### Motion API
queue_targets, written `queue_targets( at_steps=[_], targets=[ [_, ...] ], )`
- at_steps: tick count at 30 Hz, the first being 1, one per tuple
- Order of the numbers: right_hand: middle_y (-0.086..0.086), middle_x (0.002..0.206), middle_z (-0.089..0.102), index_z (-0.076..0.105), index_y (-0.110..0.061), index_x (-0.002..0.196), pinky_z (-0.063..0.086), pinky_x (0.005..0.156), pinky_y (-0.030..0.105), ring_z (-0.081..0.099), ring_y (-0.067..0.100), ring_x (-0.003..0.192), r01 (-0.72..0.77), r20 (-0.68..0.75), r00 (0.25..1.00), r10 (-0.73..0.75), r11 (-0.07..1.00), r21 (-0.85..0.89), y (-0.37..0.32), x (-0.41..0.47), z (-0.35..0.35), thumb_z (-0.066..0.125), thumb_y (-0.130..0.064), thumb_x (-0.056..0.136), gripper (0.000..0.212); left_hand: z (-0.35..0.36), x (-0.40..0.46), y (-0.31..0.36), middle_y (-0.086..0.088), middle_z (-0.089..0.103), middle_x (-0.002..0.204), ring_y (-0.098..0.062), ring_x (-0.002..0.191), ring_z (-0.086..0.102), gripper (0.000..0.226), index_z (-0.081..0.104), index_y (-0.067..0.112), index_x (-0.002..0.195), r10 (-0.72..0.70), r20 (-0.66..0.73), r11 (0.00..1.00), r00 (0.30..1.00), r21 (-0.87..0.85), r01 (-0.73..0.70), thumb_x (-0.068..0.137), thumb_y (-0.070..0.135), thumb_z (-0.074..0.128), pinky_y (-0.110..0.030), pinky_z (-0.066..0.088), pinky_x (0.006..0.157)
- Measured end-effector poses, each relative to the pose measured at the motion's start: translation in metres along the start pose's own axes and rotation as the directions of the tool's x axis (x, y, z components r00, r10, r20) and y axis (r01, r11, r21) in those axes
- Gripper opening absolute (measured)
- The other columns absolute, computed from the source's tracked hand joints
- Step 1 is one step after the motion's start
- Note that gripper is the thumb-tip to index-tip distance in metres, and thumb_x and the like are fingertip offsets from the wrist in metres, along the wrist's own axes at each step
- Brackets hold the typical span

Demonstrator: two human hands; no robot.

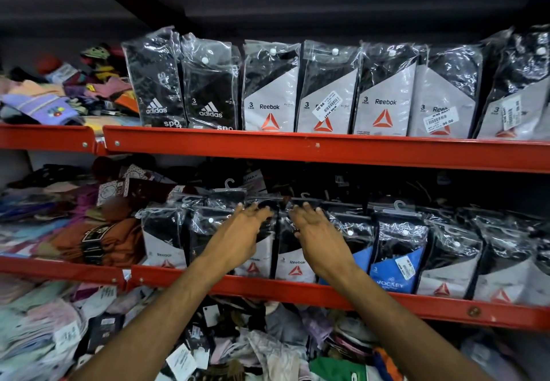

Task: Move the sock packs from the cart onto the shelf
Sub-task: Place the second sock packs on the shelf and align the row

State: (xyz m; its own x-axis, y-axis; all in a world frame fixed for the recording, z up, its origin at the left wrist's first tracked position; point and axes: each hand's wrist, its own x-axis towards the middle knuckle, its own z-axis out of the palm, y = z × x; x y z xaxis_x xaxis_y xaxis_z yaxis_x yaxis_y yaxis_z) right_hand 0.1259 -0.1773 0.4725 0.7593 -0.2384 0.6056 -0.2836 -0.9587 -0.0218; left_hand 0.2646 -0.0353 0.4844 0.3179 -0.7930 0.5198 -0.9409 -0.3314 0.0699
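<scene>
Sock packs in clear plastic stand upright in rows on two red metal shelves. On the middle shelf (297, 292), my left hand (238, 233) and my right hand (320, 236) rest with fingers spread against the tops of two Reebok packs (294, 264) standing side by side. Neither hand grips anything. A blue Jockey pack (397, 264) stands just right of my right hand. The upper shelf (297, 146) carries Adidas packs (157, 82) at the left and Reebok packs (384, 91) to the right. No cart is in view.
Loose coloured socks lie heaped at the left of the upper shelf (47, 94) and middle shelf (74, 225). Below the middle shelf, a jumble of tagged socks and garments (208, 342) fills the bottom level. More hanger-topped packs (229, 193) lie behind the front row.
</scene>
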Motion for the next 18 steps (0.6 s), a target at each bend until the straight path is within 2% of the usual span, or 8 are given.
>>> queue_targets(
  at_steps=[1, 2, 4, 9, 11, 14, 18],
  targets=[
    [0.011, 0.157, 0.038, 0.037, -0.010, 0.149, 0.017, 0.123, 0.043, 0.025, 0.027, 0.149, 0.023, -0.035, 0.999, -0.025, 0.999, -0.048, 0.001, -0.003, 0.000, 0.054, -0.009, 0.098, 0.054, 0.000, -0.002, 0.004, -0.008, 0.036, 0.161, -0.025, 0.152, 0.024, 0.071, 0.032, 0.019, 0.153, 0.004, -0.012, 1.000, 1.000, 0.017, -0.004, 0.090, -0.007, 0.055, -0.046, 0.015, 0.126],
    [0.011, 0.156, 0.038, 0.038, -0.009, 0.149, 0.015, 0.123, 0.045, 0.024, 0.028, 0.149, 0.023, -0.069, 0.997, -0.029, 0.995, -0.092, 0.002, -0.007, 0.000, 0.054, -0.016, 0.099, 0.053, 0.000, -0.004, 0.009, -0.005, 0.027, 0.165, -0.026, 0.154, 0.014, 0.070, 0.025, 0.019, 0.156, 0.014, -0.033, 0.999, 0.999, 0.036, -0.013, 0.095, 0.002, 0.054, -0.050, 0.010, 0.126],
    [0.013, 0.155, 0.040, 0.037, -0.007, 0.149, 0.016, 0.123, 0.049, 0.026, 0.030, 0.148, -0.020, -0.092, 0.996, 0.007, 0.990, -0.143, 0.006, -0.013, 0.004, 0.054, -0.025, 0.099, 0.056, 0.004, -0.008, 0.017, -0.001, 0.017, 0.167, -0.028, 0.155, 0.006, 0.066, 0.016, 0.021, 0.159, 0.042, -0.055, 0.997, 0.998, 0.066, -0.038, 0.101, 0.017, 0.048, -0.055, 0.009, 0.125],
    [0.014, 0.161, 0.028, 0.020, -0.008, 0.154, 0.000, 0.120, 0.043, 0.015, 0.027, 0.151, 0.005, -0.028, 1.000, -0.008, 0.993, -0.117, 0.016, -0.019, 0.013, 0.039, -0.030, 0.104, 0.058, 0.025, -0.009, 0.019, -0.002, 0.019, 0.167, -0.027, 0.155, 0.009, 0.060, 0.014, 0.023, 0.159, 0.056, -0.023, 0.984, 0.998, 0.168, -0.052, 0.105, 0.027, 0.041, -0.057, 0.010, 0.124],
    [0.010, 0.164, 0.019, 0.017, -0.010, 0.155, 0.000, 0.121, 0.044, 0.006, 0.025, 0.153, 0.000, -0.069, 0.998, -0.007, 0.995, -0.101, 0.021, -0.023, 0.009, 0.035, -0.035, 0.103, 0.061, 0.031, -0.011, 0.019, -0.003, 0.023, 0.166, -0.028, 0.154, 0.012, 0.059, 0.017, 0.022, 0.158, 0.066, -0.062, 0.981, 0.996, 0.188, -0.054, 0.105, 0.029, 0.041, -0.059, 0.012, 0.123],
    [0.006, 0.165, 0.007, 0.014, -0.012, 0.156, 0.003, 0.123, 0.048, -0.004, 0.021, 0.153, -0.106, -0.144, 0.985, 0.093, 0.991, -0.087, 0.034, -0.037, 0.004, 0.031, -0.039, 0.104, 0.062, 0.036, -0.014, 0.020, -0.003, 0.020, 0.167, -0.030, 0.155, 0.009, 0.057, 0.017, 0.021, 0.158, 0.058, -0.085, 0.980, 0.995, 0.195, -0.041, 0.106, 0.032, 0.037, -0.062, 0.008, 0.123],
    [0.006, 0.167, 0.002, 0.005, -0.014, 0.157, -0.002, 0.122, 0.044, -0.009, 0.018, 0.153, -0.131, -0.087, 0.989, 0.120, 0.983, -0.131, 0.053, -0.050, 0.013, 0.023, -0.046, 0.104, 0.064, 0.040, -0.015, 0.021, -0.004, 0.017, 0.167, -0.031, 0.155, 0.006, 0.058, 0.013, 0.019, 0.159, 0.054, -0.076, 0.976, 0.996, 0.217, -0.036, 0.107, 0.035, 0.033, -0.065, 0.006, 0.122]
  ],
)
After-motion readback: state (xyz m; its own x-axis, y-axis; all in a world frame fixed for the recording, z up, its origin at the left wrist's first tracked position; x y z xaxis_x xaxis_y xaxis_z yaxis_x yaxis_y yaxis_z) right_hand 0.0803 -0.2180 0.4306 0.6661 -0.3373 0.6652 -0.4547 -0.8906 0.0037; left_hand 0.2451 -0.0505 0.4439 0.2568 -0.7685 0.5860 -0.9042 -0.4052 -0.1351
